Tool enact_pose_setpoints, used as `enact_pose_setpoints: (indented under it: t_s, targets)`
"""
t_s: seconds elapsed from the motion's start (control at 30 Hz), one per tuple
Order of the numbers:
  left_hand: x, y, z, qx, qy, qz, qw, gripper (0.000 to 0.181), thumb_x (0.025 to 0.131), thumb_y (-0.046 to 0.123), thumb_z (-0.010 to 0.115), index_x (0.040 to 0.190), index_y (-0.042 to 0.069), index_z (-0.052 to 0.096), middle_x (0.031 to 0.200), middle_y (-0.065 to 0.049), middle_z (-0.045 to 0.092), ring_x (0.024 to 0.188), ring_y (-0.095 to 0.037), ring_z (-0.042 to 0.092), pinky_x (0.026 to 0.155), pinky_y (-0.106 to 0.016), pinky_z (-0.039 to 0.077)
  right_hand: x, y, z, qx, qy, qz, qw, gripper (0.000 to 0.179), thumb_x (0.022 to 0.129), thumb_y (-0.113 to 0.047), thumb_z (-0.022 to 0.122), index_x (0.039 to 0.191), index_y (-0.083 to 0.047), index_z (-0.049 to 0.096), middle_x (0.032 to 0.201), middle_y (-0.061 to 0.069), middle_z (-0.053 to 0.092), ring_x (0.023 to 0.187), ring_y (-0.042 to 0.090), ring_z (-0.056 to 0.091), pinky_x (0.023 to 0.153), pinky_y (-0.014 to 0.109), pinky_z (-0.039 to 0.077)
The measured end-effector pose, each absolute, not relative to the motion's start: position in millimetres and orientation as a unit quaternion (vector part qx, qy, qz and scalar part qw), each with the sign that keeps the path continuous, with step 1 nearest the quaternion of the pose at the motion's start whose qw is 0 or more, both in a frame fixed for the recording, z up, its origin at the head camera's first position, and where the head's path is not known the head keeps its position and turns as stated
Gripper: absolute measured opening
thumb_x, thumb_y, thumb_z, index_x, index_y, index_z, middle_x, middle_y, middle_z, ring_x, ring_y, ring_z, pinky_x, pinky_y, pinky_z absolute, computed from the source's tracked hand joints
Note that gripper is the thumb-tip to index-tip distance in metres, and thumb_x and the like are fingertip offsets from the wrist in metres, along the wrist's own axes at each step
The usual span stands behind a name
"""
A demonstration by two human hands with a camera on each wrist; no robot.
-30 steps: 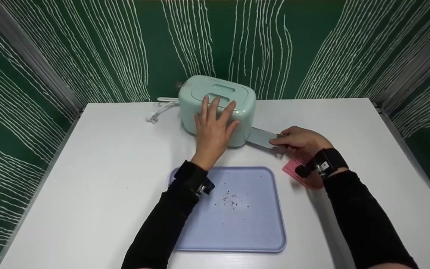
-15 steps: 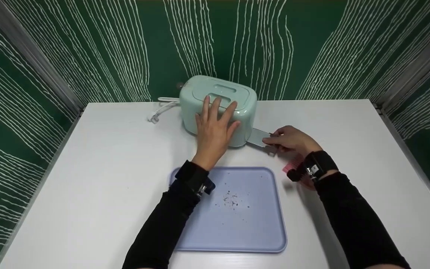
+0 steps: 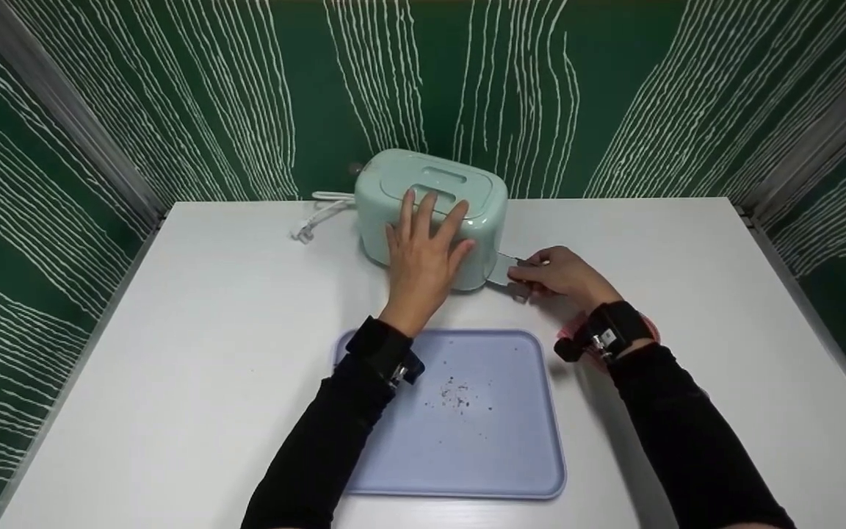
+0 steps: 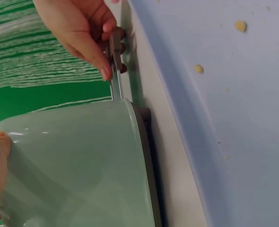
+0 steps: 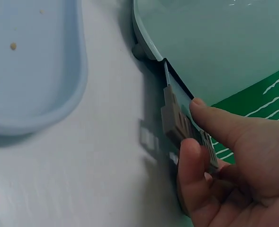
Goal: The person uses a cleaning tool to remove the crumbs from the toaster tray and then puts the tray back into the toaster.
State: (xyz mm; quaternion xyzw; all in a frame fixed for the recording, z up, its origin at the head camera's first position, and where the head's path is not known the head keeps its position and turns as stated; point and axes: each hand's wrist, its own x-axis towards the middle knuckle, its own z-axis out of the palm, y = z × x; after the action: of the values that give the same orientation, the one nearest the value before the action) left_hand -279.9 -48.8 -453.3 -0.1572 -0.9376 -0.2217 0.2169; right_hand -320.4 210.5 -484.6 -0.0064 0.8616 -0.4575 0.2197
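A mint-green toaster (image 3: pixel 375 231) stands at the back of the table, its two top slots covered by a lid-like panel. My left hand (image 3: pixel 421 268) rests on its front side and top edge, fingers spread and straight. At the toaster's lower right end, a thin metal crumb tray (image 3: pixel 500 270) sticks out, mostly inside the body. My right hand (image 3: pixel 562 278) pinches its grey end piece (image 5: pixel 175 120) between thumb and fingers. The right wrist view shows the plate entering a slot at the toaster's base.
A lavender tray (image 3: pixel 393 455) with scattered crumbs (image 3: pixel 456 394) lies in front of the toaster. Partly hidden under the right wrist is a pinkish-red ridged thing (image 3: pixel 654 327). A white cord with a plug (image 3: pixel 303 233) lies left of the toaster; a green wall (image 3: pixel 438 88) stands behind.
My right hand has moved left toward the toaster, and the crumb tray has slid further into it. The left hand has stayed in place on the toaster.
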Motion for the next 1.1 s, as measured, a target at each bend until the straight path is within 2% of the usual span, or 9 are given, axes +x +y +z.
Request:
enact_pose_setpoints:
  t_s: [0.27,0.43,0.57,0.77,0.97,1.1]
  targets:
    - [-280,-47,-455,-0.163,-0.934,-0.225,0.223,0.056,0.109,0.053,0.051,0.16,0.031,0.051,0.169,-0.016,0.037,0.167,-0.042,0.017,0.119,-0.082,0.029,-323,205,-490,-0.008,0.838,-0.498,0.224,0.059,0.104,-0.037,0.072,0.145,0.003,0.057,0.086,-0.007,0.074,0.081,0.006,0.07,0.079,0.021,0.052]
    - [-280,-48,-455,-0.163,-0.934,-0.224,0.224,0.057,0.109,0.054,0.05,0.161,0.031,0.05,0.17,-0.017,0.037,0.167,-0.042,0.016,0.12,-0.081,0.028,-323,201,-493,0.001,0.812,-0.54,0.22,0.056,0.105,-0.027,0.071,0.146,0.007,0.053,0.087,-0.006,0.075,0.079,0.005,0.073,0.079,0.019,0.056]
    - [-280,-48,-455,-0.162,-0.936,-0.223,0.221,0.057,0.109,0.054,0.05,0.161,0.032,0.049,0.17,-0.016,0.037,0.167,-0.041,0.016,0.121,-0.081,0.027,-319,200,-493,0.017,0.81,-0.545,0.215,0.051,0.104,-0.031,0.072,0.136,0.007,0.057,0.085,-0.005,0.076,0.076,0.005,0.073,0.079,0.018,0.056]
    - [-281,-49,-456,-0.16,-0.936,-0.22,0.222,0.057,0.109,0.054,0.051,0.161,0.032,0.05,0.17,-0.016,0.037,0.167,-0.041,0.016,0.12,-0.081,0.027,-315,200,-492,-0.007,0.851,-0.479,0.215,0.044,0.105,-0.044,0.069,0.109,0.0,0.072,0.072,-0.007,0.073,0.072,0.007,0.067,0.078,0.02,0.049]
    - [-281,-51,-457,-0.159,-0.936,-0.22,0.223,0.057,0.109,0.053,0.051,0.161,0.032,0.05,0.17,-0.016,0.037,0.167,-0.041,0.018,0.12,-0.081,0.028,-316,192,-497,-0.036,0.872,-0.447,0.195,0.045,0.108,-0.045,0.063,0.091,-0.004,0.07,0.068,-0.006,0.067,0.064,0.008,0.058,0.065,0.021,0.046]
    - [-281,-51,-458,-0.16,-0.936,-0.219,0.225,0.056,0.109,0.053,0.052,0.161,0.032,0.05,0.169,-0.016,0.038,0.167,-0.041,0.018,0.12,-0.081,0.028,-318,187,-500,-0.042,0.889,-0.422,0.171,0.046,0.109,-0.045,0.061,0.084,-0.007,0.069,0.067,-0.006,0.062,0.064,0.01,0.054,0.064,0.023,0.045]
